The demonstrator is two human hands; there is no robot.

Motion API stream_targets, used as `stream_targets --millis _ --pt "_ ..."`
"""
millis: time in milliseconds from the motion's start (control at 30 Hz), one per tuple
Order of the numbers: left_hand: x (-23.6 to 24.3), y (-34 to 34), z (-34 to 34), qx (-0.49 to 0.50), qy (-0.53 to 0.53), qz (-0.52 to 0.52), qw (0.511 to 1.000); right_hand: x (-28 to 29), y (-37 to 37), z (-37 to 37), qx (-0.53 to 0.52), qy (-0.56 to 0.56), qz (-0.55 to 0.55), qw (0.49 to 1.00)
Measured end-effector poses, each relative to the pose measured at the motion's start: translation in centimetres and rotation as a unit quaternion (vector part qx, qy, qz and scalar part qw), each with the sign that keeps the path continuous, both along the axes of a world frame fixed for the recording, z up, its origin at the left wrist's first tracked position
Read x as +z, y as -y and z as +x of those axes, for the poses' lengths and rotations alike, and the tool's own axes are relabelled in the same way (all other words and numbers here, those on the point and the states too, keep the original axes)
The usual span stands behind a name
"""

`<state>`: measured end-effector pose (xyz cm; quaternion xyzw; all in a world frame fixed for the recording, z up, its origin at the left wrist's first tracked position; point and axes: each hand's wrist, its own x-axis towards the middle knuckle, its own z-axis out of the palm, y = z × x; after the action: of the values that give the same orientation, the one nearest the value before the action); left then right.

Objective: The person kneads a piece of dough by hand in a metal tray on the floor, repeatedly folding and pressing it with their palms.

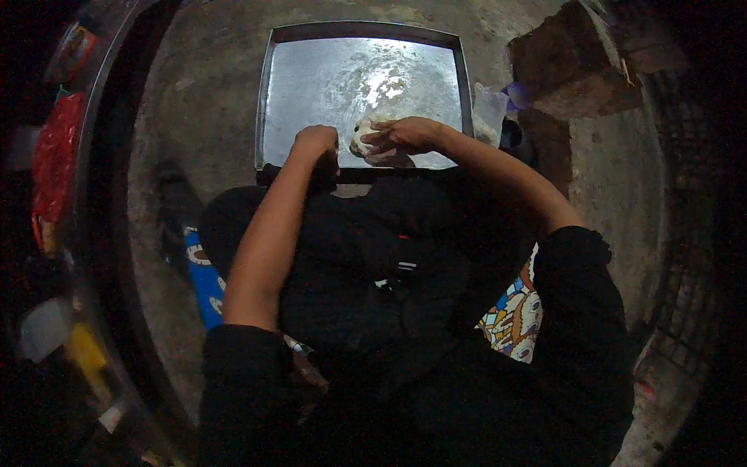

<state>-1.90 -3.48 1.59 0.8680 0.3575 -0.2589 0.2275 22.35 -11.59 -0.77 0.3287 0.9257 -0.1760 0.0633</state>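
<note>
A shallow rectangular metal tray (303, 93) with raised rims lies in front of my knees, its surface shiny and smeared. My left hand (317, 142) is closed at the tray's near rim, left of the middle, with its fingertips mostly hidden behind the knuckles. Inside the tray, my right hand (406, 135) presses a crumpled whitish cloth (362, 137) against the bottom, close to the near edge. The fingers are wrapped over the cloth, so only its left part shows. Both forearms reach in from below.
Rough concrete floor (198, 101) surrounds the tray. At the far right stands a brown box-like block (572, 66). A whitish plastic bag (489, 109) and a small purple object (517, 96) lie beside the tray's right rim. Red plastic packaging (58, 163) is at the left.
</note>
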Motion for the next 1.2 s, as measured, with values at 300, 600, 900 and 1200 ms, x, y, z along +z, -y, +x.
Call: stream_targets --millis 300,600,900,1200 --pt "0.8 -0.1 0.5 -0.01 -0.021 -0.005 1.0 -0.2 2.8 1.9 0.037 0.043 0.04 0.998" --pt "-0.4 -0.3 0.7 -0.015 -0.016 -0.016 1.0 0.7 3.7 0.2 -0.031 0.093 0.003 0.995" --pt "-1.9 -0.6 0.4 -0.024 -0.002 0.009 1.0 -4.5 3.5 0.5 -0.123 0.012 0.129 0.984" --pt "-2.7 -1.3 -0.1 0.002 0.031 -0.004 1.0 -3.5 -2.1 -4.4 -0.408 -0.062 0.038 0.91"
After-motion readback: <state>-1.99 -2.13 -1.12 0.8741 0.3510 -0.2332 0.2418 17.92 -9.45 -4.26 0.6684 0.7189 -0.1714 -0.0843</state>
